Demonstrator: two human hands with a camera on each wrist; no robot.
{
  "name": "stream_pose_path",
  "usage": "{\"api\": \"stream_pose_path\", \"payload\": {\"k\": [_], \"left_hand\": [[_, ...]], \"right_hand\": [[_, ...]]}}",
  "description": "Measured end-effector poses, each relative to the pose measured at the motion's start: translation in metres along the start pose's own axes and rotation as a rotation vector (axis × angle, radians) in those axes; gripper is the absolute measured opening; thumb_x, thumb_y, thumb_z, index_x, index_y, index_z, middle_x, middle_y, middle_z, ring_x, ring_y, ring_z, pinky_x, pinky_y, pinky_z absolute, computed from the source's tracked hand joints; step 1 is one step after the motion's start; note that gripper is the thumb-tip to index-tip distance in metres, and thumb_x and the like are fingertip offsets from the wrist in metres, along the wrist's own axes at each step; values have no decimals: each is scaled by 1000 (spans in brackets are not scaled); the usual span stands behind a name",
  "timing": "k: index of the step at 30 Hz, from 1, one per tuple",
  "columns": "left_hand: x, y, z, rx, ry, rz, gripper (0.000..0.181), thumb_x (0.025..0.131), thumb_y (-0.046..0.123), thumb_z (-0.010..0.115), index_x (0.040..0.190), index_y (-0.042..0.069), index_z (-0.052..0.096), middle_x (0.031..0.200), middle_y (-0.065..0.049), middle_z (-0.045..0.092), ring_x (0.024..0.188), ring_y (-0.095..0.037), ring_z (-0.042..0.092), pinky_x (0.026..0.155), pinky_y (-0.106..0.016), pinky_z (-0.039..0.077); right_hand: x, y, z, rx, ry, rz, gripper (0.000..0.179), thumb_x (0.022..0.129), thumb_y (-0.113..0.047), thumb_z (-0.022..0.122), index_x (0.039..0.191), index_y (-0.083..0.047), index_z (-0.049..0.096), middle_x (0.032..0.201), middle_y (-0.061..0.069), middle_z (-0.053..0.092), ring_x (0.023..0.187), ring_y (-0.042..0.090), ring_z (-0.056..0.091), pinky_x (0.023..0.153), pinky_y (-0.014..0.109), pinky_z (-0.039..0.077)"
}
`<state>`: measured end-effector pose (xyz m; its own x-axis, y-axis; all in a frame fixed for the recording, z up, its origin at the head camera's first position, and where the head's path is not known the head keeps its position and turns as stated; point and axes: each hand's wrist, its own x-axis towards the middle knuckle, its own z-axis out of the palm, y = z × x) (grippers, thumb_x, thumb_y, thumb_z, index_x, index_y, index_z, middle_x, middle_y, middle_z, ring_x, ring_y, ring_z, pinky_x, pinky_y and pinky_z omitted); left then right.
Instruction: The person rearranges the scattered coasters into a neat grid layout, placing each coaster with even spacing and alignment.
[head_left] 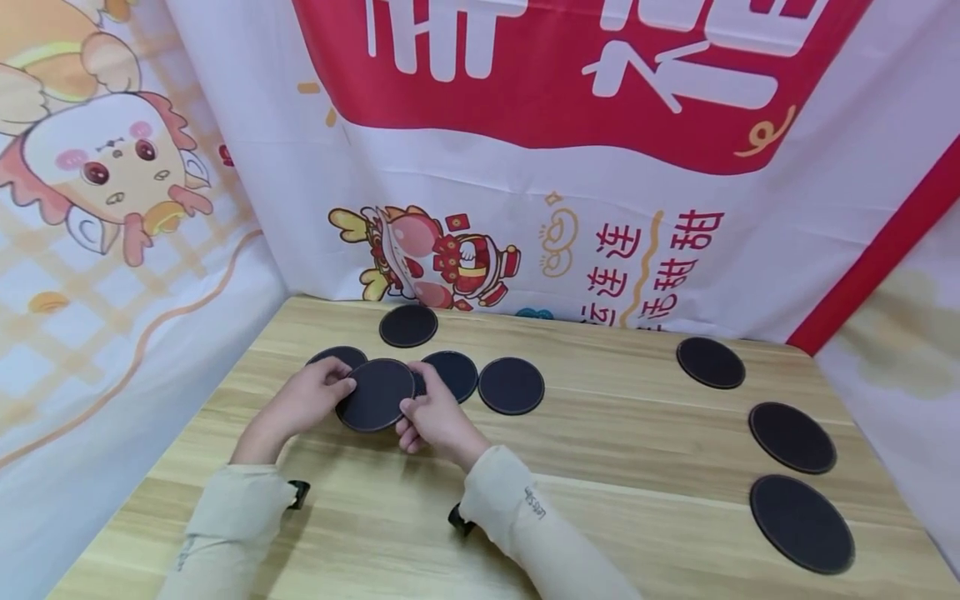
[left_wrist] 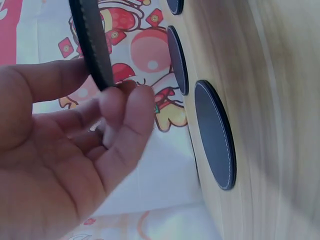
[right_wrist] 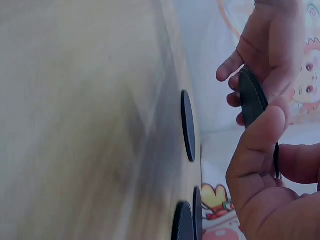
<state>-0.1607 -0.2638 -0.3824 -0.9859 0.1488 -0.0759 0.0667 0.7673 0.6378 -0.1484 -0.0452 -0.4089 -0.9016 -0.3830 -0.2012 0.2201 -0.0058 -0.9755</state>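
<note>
Between both hands, raised above the table, is a round black coaster with a stitched rim. My left hand pinches its left edge between thumb and fingers. On the opposite edge, my right hand grips it with the thumb on top and fingers curled beneath. The left wrist view shows the held coaster edge-on, and the right wrist view shows the coaster tilted between the two hands. Behind it lie a partly covered coaster at left and another coaster at right.
On the wooden table, one coaster lies near the back edge and one coaster right of the hands. Three more, including a coaster, lie along the right side. Printed cloth hangs behind and at the sides.
</note>
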Motion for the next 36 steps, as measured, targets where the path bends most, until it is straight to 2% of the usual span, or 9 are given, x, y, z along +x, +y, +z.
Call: {"api": "stream_pose_path", "payload": {"k": [3, 5, 9, 13, 17, 21, 26, 30, 36], "left_hand": [[3, 5, 1, -56, 22, 5, 29, 104, 15, 55, 123, -6, 60, 104, -17, 66, 90, -28, 63, 76, -40, 53], [5, 8, 2, -122, 23, 24, 31, 104, 13, 54, 126, -7, 60, 107, -20, 66, 91, -26, 64, 76, -39, 56], [8, 15, 5, -235, 6, 80, 36, 103, 9, 56, 133, -9, 58, 118, -25, 64, 91, -26, 66, 77, -43, 59], [12, 20, 8, -309, -38, 108, 43, 101, 7, 58, 141, -9, 52, 97, -20, 65, 75, -28, 63, 73, -46, 59], [17, 27, 13, -359, -95, 116, 53, 101, 8, 59, 150, -6, 42, 80, -14, 60, 69, -34, 63, 71, -40, 58], [23, 35, 21, -409, -124, 126, 58, 102, 9, 59, 155, 1, 37, 79, -17, 58, 69, -36, 64, 72, -39, 58], [31, 45, 30, -521, -155, 131, 60, 102, 7, 59, 157, 5, 35, 80, -18, 59, 69, -28, 63, 71, -43, 59], [35, 55, 38, -583, -179, 149, 62, 101, 5, 59, 158, 6, 33, 82, -22, 63, 71, -25, 64, 67, -39, 59], [41, 71, 53, -649, -220, 164, 69, 100, 2, 59, 160, 6, 26, 76, -15, 65, 62, -18, 62, 62, -35, 59]], "right_hand": [[-1, -3, -9, 7, 5, -17, 58, 104, 2, 46, 154, -23, 32, 66, 15, 58, 45, 18, 55, 43, 27, 50], [-1, -4, -15, 17, 19, -32, 58, 103, 2, 46, 154, -22, 34, 67, 16, 58, 45, 18, 54, 43, 27, 50], [-3, -5, -28, 20, 40, -46, 57, 104, 1, 47, 154, -24, 36, 68, 17, 60, 46, 18, 55, 43, 27, 50], [-7, -7, -41, 10, 46, -56, 57, 104, -1, 47, 155, -24, 35, 69, 17, 60, 47, 19, 55, 45, 28, 50], [-10, -10, -55, 4, 62, -69, 58, 104, 0, 47, 156, -23, 35, 69, 16, 59, 47, 19, 52, 45, 28, 48], [-13, -14, -68, -18, 84, -79, 58, 104, -1, 47, 156, -24, 34, 65, 13, 56, 46, 17, 49, 44, 28, 45], [-16, -18, -83, -13, 98, -74, 59, 105, -3, 47, 157, -27, 32, 65, 12, 56, 46, 17, 48, 45, 29, 44], [-19, -17, -94, 4, 121, -88, 60, 105, -1, 47, 157, -29, 33, 65, 12, 56, 45, 16, 48, 44, 29, 44], [-27, -18, -111, 15, 155, -101, 61, 104, 0, 46, 156, -29, 35, 63, 11, 54, 44, 15, 46, 44, 29, 41]]}}
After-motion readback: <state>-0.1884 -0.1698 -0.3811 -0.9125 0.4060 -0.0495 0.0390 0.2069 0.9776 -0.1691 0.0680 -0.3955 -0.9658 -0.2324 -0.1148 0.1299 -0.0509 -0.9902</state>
